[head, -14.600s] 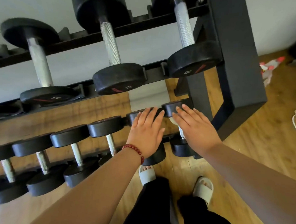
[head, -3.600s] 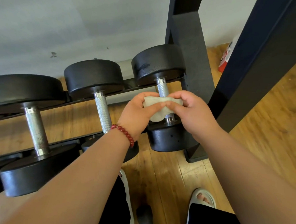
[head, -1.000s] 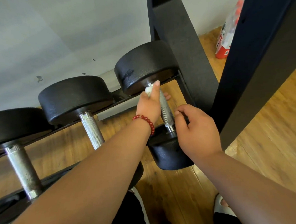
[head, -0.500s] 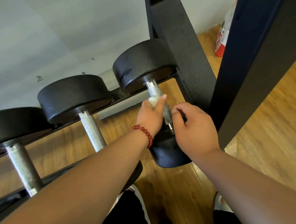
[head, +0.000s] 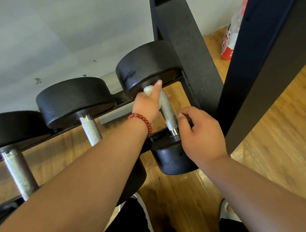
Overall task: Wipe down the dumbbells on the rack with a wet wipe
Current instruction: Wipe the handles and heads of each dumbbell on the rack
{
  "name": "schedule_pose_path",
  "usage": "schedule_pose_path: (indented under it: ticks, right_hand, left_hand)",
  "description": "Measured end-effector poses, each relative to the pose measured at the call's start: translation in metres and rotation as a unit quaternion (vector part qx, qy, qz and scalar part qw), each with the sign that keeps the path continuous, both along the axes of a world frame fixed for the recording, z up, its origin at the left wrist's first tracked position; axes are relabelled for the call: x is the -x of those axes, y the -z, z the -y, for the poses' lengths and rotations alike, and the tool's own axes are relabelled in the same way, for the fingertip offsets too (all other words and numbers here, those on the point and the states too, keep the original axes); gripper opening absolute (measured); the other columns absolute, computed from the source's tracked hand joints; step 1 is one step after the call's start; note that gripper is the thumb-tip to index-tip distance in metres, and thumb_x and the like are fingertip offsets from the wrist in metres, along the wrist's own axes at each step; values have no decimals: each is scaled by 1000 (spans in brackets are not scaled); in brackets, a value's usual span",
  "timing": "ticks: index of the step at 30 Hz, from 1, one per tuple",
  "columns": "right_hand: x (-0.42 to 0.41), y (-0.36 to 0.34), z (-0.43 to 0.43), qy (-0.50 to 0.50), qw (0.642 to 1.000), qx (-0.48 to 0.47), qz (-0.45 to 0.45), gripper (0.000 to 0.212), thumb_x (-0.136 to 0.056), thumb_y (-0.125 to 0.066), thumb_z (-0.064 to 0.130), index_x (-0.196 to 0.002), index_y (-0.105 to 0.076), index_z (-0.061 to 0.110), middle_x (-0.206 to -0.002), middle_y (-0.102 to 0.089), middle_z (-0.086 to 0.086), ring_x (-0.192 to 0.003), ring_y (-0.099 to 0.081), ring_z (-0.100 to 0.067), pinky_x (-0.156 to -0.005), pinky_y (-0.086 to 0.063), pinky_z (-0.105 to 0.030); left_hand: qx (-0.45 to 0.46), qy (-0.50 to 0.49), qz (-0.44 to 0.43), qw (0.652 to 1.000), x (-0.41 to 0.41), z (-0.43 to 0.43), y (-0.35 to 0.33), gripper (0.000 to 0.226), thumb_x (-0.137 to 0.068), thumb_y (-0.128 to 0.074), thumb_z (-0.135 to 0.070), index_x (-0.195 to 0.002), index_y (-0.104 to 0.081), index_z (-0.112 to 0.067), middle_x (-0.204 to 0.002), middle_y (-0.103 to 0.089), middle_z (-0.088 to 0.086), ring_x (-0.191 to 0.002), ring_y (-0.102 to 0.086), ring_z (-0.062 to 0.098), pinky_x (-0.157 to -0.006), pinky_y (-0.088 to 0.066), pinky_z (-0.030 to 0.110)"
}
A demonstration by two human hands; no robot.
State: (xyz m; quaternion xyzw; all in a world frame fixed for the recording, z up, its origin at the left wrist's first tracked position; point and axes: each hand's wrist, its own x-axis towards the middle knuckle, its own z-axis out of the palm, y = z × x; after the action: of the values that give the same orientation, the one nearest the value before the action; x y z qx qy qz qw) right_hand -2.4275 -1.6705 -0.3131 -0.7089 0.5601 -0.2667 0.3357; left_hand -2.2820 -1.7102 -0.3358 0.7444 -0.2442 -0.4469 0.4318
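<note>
Steel dumbbell handle (head: pixel 168 114) is getting wiped, left hand (head: pixel 145 107) gripping the wet wipe (head: pixel 147 90) round it, right hand (head: pixel 202 135) curling alongside (grip unclear), black heads (head: pixel 147 67) probably needing it next.

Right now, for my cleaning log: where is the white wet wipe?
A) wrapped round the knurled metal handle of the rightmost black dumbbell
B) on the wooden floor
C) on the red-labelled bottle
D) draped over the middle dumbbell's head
A: the left hand grips the white wet wipe round the knurled metal handle of the rightmost black dumbbell, at its far end.
</note>
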Motion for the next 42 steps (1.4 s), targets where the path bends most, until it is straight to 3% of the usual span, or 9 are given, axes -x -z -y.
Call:
schedule_pose_path:
  ticks: [2, 7, 14, 21, 25, 30, 34, 36, 42]
  right_hand:
    - [0, 1, 0, 3, 1000, -2, 2, 17, -97, -49, 27, -94, -65, 23, -83, -60, 10, -79, -56, -9, -63, -47, -28]
    - [0, 1, -1, 1, 1000, -2, 3, 17, -97, -49, 26, -97, -67, 24, -86, -62, 12, -82, -57, -7, -64, -46, -20]
    - [1, 1, 0, 3, 1000, 2, -13, 18, -97, -48, 28, -98, -66, 23, -84, -60, 11, -77, -55, -7, -58, -39, -13]
    - [1, 1, 0, -4, 1000, 8, -3, 20, -97, -48, 28, -101, -67, 23, -85, -60, 14, -77, -54, -3, -59, -36, -8]
    - [0, 1, 1, -1, 1000, 13, -2, 19, -97, -48, 27, -97, -66, 22, -83, -61, 10, -77, -56, -7, -61, -45, -22]
    - [1, 1, 0, -3, 1000, 10, 27, 17, -95, -49, 27, -92, -65, 25, -85, -62, 13, -81, -57, -6, -65, -47, -21]
    - [3, -1, -1, -1, 999, 5, 45, 13, -95, -54, 22, -95, -67, 24, -84, -59, 17, -82, -55, -5, -70, -50, -28]
    - [5, -3, -1, -8, 999, 2, 44, 13, -95, -55, 21, -97, -67, 23, -85, -60, 15, -83, -54, -6, -71, -48, -28]
    - [12, -2, -3, -22, 999, 30, 20, 16, -92, -56, 26, -100, -67, 19, -91, -64, 8, -92, -57, -11, -77, -50, -30]
  left_hand:
    - [12, 8, -51, 999, 7, 0, -1, 43, -85, -57, -62, -95, -59, -21, -86, -76, -2, -92, -72, 17, -94, -52, 45]
    - [-57, 117, 16, 991, 13, -31, 3, 65, -65, -49, -80, -104, -56, -29, -100, -70, 1, -94, -68, 18, -91, -54, 45]
    - [45, 6, -116, 992, 5, 6, -4, 24, -94, -57, -45, -96, -55, -22, -82, -76, -3, -93, -72, 16, -99, -50, 44]
    - [-3, 71, -69, 995, -2, -13, 1, 66, -59, -64, -80, -96, -61, -26, -96, -75, 1, -99, -69, 21, -96, -51, 48]
    - [10, 7, -94, 996, 4, 5, -6, 46, -75, -65, -64, -92, -60, -21, -87, -76, -1, -94, -71, 20, -96, -51, 46]
    - [-64, 156, 42, 985, 15, -38, 5, 55, -84, -50, -70, -112, -58, -24, -98, -70, 1, -92, -67, 19, -89, -55, 44]
    - [-37, 57, -134, 989, 7, -22, -4, 84, -68, -57, -82, -123, -55, -18, -121, -65, 6, -113, -62, 22, -103, -46, 45]
    - [-17, -53, -230, 972, 10, -15, -6, 63, -81, -56, -66, -117, -59, -14, -121, -65, 11, -115, -60, 24, -108, -42, 44]
    - [-36, 96, -13, 995, 9, -44, 8, 28, -92, -48, -58, -90, -62, -34, -99, -69, -9, -100, -64, 10, -95, -47, 31]
